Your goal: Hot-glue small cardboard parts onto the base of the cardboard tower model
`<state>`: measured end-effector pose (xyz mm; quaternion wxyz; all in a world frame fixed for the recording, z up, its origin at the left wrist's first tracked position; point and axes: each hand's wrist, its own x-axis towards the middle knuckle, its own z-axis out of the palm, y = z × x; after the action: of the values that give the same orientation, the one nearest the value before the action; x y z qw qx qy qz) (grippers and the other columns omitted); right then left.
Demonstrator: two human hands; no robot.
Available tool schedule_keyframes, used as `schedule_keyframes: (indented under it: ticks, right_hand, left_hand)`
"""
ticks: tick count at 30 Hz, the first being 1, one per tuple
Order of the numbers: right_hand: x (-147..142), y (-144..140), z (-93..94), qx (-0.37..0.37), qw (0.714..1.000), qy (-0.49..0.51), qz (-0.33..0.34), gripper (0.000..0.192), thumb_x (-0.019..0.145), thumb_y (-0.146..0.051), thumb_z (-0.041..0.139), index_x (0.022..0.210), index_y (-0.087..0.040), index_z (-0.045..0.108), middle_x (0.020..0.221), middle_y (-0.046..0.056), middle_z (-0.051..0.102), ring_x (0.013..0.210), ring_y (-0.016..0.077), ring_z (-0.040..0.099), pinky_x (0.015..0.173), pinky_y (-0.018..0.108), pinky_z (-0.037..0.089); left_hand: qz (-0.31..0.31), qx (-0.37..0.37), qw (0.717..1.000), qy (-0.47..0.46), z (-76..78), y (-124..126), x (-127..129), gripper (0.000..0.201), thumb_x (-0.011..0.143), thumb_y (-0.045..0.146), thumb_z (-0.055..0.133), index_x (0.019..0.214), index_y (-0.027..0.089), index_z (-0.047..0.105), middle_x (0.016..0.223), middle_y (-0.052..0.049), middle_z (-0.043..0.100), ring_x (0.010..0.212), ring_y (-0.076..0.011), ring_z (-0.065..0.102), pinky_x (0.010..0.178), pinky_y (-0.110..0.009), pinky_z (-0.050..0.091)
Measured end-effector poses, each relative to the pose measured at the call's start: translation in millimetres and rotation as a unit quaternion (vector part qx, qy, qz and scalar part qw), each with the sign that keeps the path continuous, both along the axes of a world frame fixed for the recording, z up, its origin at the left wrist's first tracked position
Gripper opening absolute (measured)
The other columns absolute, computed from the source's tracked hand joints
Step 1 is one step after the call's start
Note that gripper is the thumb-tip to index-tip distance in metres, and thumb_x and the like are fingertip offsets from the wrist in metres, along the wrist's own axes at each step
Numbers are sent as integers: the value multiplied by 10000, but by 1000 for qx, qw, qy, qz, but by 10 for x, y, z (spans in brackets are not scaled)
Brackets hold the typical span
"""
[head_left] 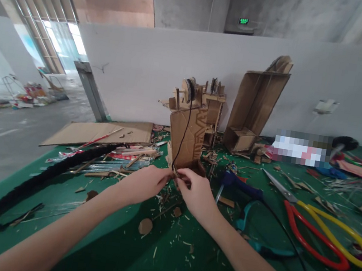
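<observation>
A cardboard model (189,130) with small wheels on top stands upright on the green table (107,252). A thin black string (184,131) hangs from its top wheel down the front. My left hand (146,182) and my right hand (196,192) meet at the model's base, fingers pinched together around the lower end of the string and a small cardboard piece. What exactly each fingertip holds is hidden between the hands.
Large scissors with red and yellow handles (317,230) lie at the right. A blue glue gun (241,186) with a black cord lies beside my right hand. A long black braid (39,182), a flat cardboard sheet (98,134), an open cardboard box (256,108) and scraps surround the model.
</observation>
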<state>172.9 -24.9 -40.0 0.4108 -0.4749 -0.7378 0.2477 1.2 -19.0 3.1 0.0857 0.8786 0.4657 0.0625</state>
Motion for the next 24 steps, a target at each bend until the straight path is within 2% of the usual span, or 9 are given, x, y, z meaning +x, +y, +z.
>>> schedule_keyframes:
  ticks: [11,24]
  right_hand:
    - [-14,-19,3,8,1000,12,3,249,809,-205,493,1016,-180,629,856,50,692,788,167,640,755,285,470]
    - [-17,-21,-11,-3,999,37,10,265,805,-207,494,1029,-180,631,883,48,692,774,165,648,737,280,486]
  left_hand:
    - [-18,25,999,15,34,-1,3,323,899,242,280,894,192,599,775,-50,644,647,-157,568,558,-256,356]
    - [-8,40,999,32,-25,10,10,317,902,249,276,850,197,584,765,-50,643,656,-179,579,558,-267,358]
